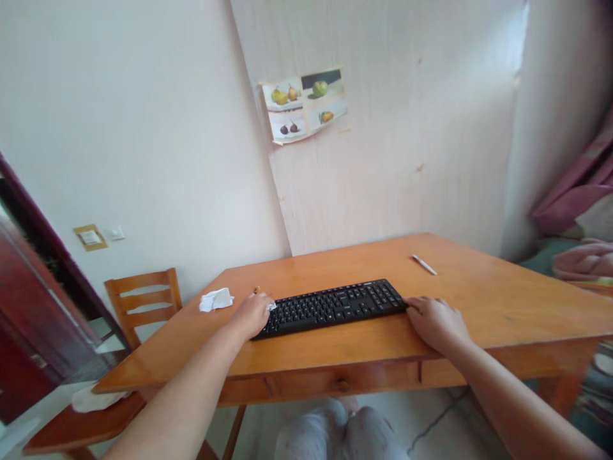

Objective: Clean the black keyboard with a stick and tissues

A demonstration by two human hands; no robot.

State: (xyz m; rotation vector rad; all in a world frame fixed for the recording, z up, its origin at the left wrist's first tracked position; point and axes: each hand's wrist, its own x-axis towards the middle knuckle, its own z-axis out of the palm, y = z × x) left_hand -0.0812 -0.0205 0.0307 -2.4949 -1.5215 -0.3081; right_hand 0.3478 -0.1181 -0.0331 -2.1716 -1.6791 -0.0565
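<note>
A black keyboard [330, 306] lies slightly slanted on the wooden table, its keys facing up. My left hand [253, 314] is closed at the keyboard's left end, and a small bit of white tissue [271, 306] pokes out of its fingers. At the opposite end my right hand [438, 322] grips the keyboard's right edge between thumb and fingers. To the left of my left hand a crumpled white tissue [216, 299] rests on the table.
A white pen [424, 264] lies on the table [498, 294] toward the back right. A wooden chair [148, 297] stands at the left, with a whitish cloth [98, 399] on a seat. Under the tabletop is a drawer knob [342, 384]. Behind rises a wall with fruit pictures [306, 105].
</note>
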